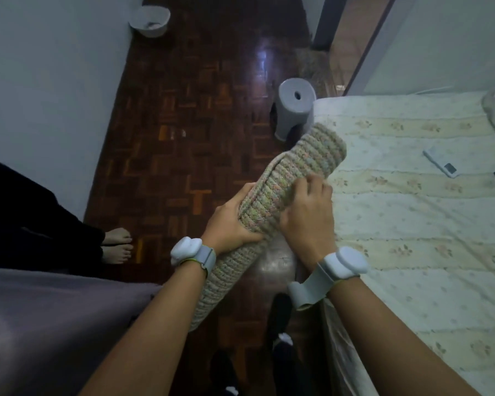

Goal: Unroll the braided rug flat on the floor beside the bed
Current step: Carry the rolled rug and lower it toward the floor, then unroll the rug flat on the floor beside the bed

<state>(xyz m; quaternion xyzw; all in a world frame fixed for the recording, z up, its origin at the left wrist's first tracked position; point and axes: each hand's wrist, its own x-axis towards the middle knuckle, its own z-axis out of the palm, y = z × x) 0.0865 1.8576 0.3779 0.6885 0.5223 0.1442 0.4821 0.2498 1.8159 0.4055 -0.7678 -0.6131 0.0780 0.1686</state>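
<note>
The braided rug (306,164) is a rolled-up tube of pale multicoloured yarn, held in the air at a slant over the dark parquet floor (183,115), its far end near the bed's corner. My left hand (232,224) grips the roll from the left side around its middle. My right hand (307,212) lies over the roll from the right, fingers curled on the top. The roll's lower end hangs behind my left forearm. The bed (412,224), with a pale patterned cover, runs along the right.
A grey plastic stool (296,108) stands on the floor by the bed's far corner. A white bin (150,21) sits against the far wall. Another person's bare feet (117,247) stand at the left. A remote (440,162) lies on the bed. My dark-socked feet (280,338) are below.
</note>
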